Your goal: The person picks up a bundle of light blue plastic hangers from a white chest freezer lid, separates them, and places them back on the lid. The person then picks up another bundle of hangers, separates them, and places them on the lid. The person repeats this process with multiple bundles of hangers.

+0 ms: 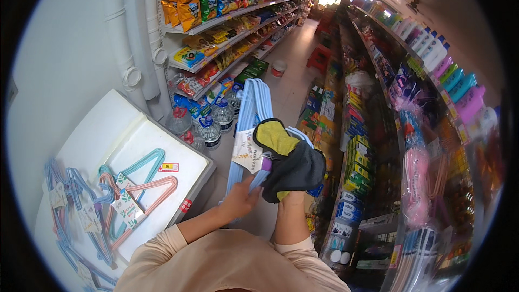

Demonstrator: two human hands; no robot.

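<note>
My left hand (239, 200) grips the near end of a bundle of light blue clothes hangers (255, 105), which carries a printed card sleeve (246, 152). A black and yellow-green cloth (294, 166) covers my right hand (290, 194) down to the wrist and lies against the sleeve and the hangers. The fingers of that hand are hidden beneath the cloth. More bundles of hangers lie on a white surface at the left: blue ones (91, 219), and a pink and teal set (152, 202) with a printed card (127, 207).
Snack shelves (227, 16) run along the left of the aisle, with large water bottles (209, 129) on the floor below. Shelves of boxed goods (359, 166) and bottles (458, 81) line the right. A white bucket (279, 68) and a red stool (319, 56) stand farther off.
</note>
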